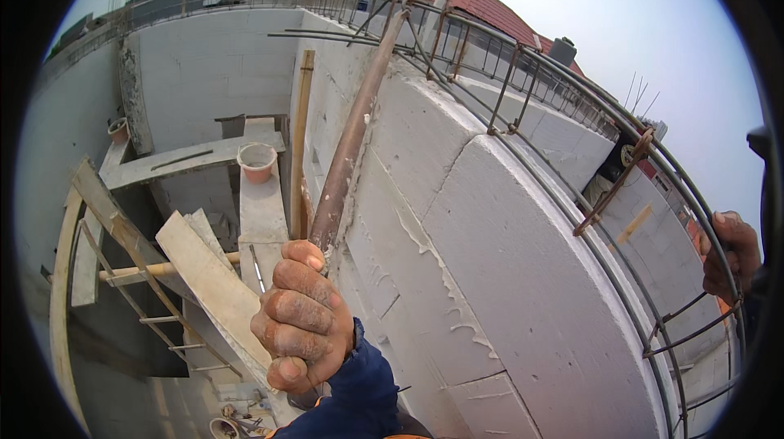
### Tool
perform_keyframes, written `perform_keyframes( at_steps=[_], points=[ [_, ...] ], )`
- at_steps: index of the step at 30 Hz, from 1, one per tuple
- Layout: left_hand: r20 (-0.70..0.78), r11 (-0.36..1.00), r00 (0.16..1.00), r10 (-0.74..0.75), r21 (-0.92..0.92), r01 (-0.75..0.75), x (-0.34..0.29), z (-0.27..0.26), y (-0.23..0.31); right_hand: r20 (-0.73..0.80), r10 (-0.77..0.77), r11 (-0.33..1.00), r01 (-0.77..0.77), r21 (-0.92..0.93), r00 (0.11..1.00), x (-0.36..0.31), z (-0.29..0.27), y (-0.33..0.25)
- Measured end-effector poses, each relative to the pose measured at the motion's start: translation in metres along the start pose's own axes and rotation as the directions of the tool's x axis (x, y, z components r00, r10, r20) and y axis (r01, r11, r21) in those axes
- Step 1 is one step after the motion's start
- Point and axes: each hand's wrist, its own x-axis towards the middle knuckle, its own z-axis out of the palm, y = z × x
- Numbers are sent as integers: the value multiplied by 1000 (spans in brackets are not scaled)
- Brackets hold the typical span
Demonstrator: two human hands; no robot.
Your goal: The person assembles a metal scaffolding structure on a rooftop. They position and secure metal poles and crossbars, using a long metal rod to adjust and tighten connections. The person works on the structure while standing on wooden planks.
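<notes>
My left hand (300, 316), dusty and in a dark blue sleeve, is closed round the lower end of a brown pipe (351, 153) spotted with mortar. The pipe slants up along the wall of pale blocks (523, 267) toward the steel bars at its top. At the far right edge, my right hand (731, 253) has its fingers curled round a long bar of the rebar cage (653, 149). That cage runs along the top of the wall, with tie stirrups bent across it. Part of the right hand and its arm are cut off by the picture's rim.
Below left stand a wooden ladder (155, 296), leaning boards (208, 280) and a plank platform (171, 163). A mortar-smeared bucket (257, 163) sits on a ledge, and another bucket (119, 129) farther back. An upright timber (300, 129) stands beside the wall. Loose items lie far below.
</notes>
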Motion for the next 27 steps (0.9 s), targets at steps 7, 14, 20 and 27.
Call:
perform_keyframes(
  at_steps=[7, 14, 20, 27],
  points=[
    [150, 987, 978, -146, -41, 153, 41, -15, 18, -98, 48, 996, -41, 75, 994, 3, 10, 2],
    [401, 634, 533, -746, 181, 752, 117, -21, 57, -83, 123, 985, -111, 135, 989, 4, 19, -8],
    [119, -171, -295, -948, 592, 787, 206, 26, 82, 65, 209, 961, -217, 168, 976, 8, 11, -13],
    [-135, -596, -587, -798, 317, 738, 216, 40, 46, 401, 203, 961, -260, 91, 893, 63, -13, -35]
  ],
)
